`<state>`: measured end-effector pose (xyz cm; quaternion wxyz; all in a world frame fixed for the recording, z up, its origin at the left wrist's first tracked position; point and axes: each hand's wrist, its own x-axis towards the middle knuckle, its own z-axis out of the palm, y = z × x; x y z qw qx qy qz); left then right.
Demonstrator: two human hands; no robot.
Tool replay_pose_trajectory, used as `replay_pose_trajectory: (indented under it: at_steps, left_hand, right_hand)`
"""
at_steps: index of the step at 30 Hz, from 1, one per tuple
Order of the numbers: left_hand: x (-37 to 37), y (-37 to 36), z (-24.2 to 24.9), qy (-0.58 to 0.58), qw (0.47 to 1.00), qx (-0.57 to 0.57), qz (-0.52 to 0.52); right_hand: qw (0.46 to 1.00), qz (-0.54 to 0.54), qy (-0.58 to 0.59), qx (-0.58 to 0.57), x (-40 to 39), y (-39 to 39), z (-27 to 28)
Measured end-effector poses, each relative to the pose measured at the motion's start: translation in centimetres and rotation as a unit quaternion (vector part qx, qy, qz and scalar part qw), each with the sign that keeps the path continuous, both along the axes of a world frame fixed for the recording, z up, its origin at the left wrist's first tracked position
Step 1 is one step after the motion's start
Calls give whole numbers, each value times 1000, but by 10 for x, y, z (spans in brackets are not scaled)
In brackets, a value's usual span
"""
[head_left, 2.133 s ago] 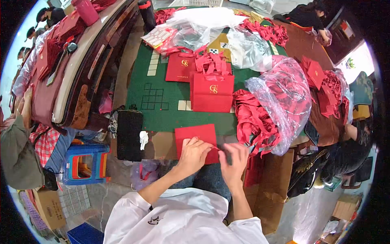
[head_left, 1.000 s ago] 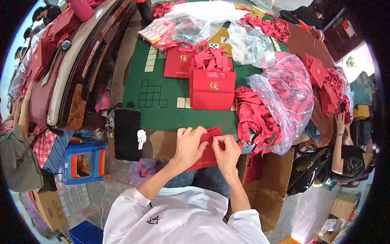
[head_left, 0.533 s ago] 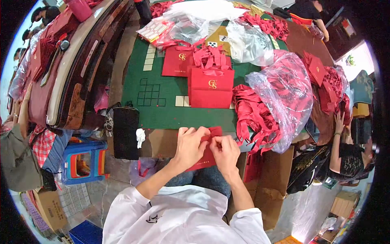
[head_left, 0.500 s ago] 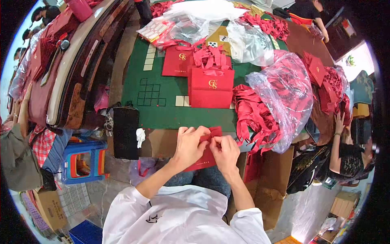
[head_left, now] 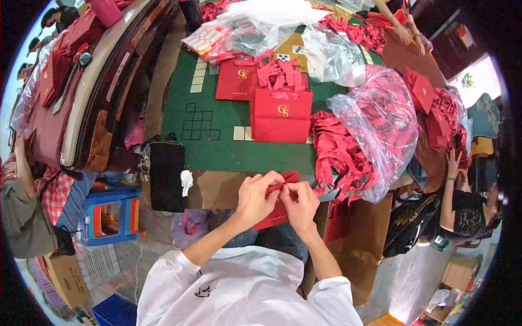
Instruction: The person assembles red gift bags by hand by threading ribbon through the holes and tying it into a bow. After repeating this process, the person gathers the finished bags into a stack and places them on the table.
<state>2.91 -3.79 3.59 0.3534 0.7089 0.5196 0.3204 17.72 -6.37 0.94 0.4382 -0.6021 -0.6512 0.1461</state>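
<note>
At the near edge of the green table top (head_left: 234, 157), my left hand (head_left: 259, 194) is closed on the top of a red paper bag (head_left: 274, 216). My right hand (head_left: 300, 202) pinches a red ribbon at the same bag's upper edge, and the two hands almost touch. A ribbon end sticks out to the right of my right fingers. Beyond my hands, red bags with gold lettering (head_left: 283, 122) stand stacked, with ribbon handles on top. Loose red ribbons (head_left: 340, 157) lie to the right, partly under a clear plastic bag (head_left: 383, 130).
A black pouch (head_left: 167, 176) and a crumpled white tissue (head_left: 186, 182) lie at the near left edge. Below right is an open cardboard box (head_left: 361, 250). A blue stool (head_left: 111, 214) stands left. Other people work at both sides and at the far right.
The red bag has shifted slightly in my hands, and a ribbon end now shows right of my right fingers. At the far right, another person's arms have reached farther over the table.
</note>
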Motion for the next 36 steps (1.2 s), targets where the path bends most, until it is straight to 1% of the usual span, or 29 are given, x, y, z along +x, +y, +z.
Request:
replay_pose_trajectory:
  at_steps: [2, 3, 5, 7, 8, 9, 10, 11, 12, 13, 14, 15, 16, 18, 19, 20, 22, 23, 24, 26, 27, 28, 30, 31, 33, 36]
  left_hand:
    - [-1, 2, 1, 7, 1000, 5, 4]
    - [-3, 4, -1, 17, 1000, 15, -4]
    - [-5, 6, -1, 27, 999, 23, -13]
    - [-6, 8, 0, 54, 997, 57, -14]
    - [-6, 8, 1, 54, 997, 57, -14]
    - [-5, 8, 2, 71, 994, 83, -24]
    - [-5, 8, 3, 87, 990, 109, -34]
    - [-4, 8, 3, 86, 990, 109, -34]
    - [-3, 7, 3, 103, 981, 148, -70]
    - [-2, 7, 3, 119, 969, 187, -106]
    - [-1, 6, 2, 119, 969, 188, -107]
    - [-1, 6, 2, 133, 958, 221, -128]
    - [-1, 5, 1, 146, 945, 253, -149]
    - [-1, 4, 1, 152, 937, 272, -156]
    - [0, 4, 1, 152, 930, 294, -160]
    - [1, 5, 1, 151, 922, 315, -164]
    - [1, 5, 3, 160, 919, 322, -163]
    - [0, 6, 5, 170, 916, 327, -159]
    - [0, 7, 6, 168, 915, 328, -161]
    - [-1, 9, 8, 157, 932, 292, -148]
    - [-2, 10, 6, 161, 931, 290, -149]
    - [-4, 11, 4, 162, 931, 291, -150]
    - [-6, 14, 5, 153, 935, 281, -151]
    - [-7, 15, 7, 153, 934, 283, -153]
    - [-8, 16, 13, 131, 944, 252, -166]
    - [-9, 20, 14, 120, 948, 236, -175]
  right_hand:
    - [997, 24, -46, 48, 3, 4, 2]
    - [997, 26, -46, 49, 4, 4, 4]
    - [998, 55, -16, -17, 7, 1, 12]
    - [998, 52, 1, -25, 13, 2, 25]
    - [998, 52, 17, -31, 16, 3, 33]
    - [996, 42, 45, -61, 19, 4, 41]
    - [996, 40, 33, -76, 26, 6, 38]
    - [992, 64, 38, -100, 31, 10, 39]
    - [987, 87, 43, -124, 36, 14, 40]
    - [988, 86, 43, -123, 40, 17, 44]
    - [975, 122, 13, -186, 44, 21, 48]
    - [956, 157, -18, -247, 49, 24, 51]
    - [956, 157, -17, -246, 54, 28, 50]
    - [915, 255, 28, -312, 66, 36, 39]
    - [912, 282, 39, -296, 69, 40, 30]
    - [913, 279, 39, -296, 71, 43, 25]
    - [872, 284, 173, -358, 70, 46, 23]
    - [876, 256, 194, -361, 68, 46, 15]
    - [877, 254, 194, -360, 65, 45, 13]
    - [897, 175, 171, -369, 56, 42, 11]
    - [910, 152, 183, -339, 51, 40, 11]
    - [911, 152, 183, -338, 49, 39, 10]
    - [928, 122, 142, -321, 46, 37, 10]
    - [929, 120, 143, -319, 45, 36, 9]
    - [920, 93, 185, -333, 43, 34, 5]
    - [922, 93, 204, -314, 42, 33, -1]
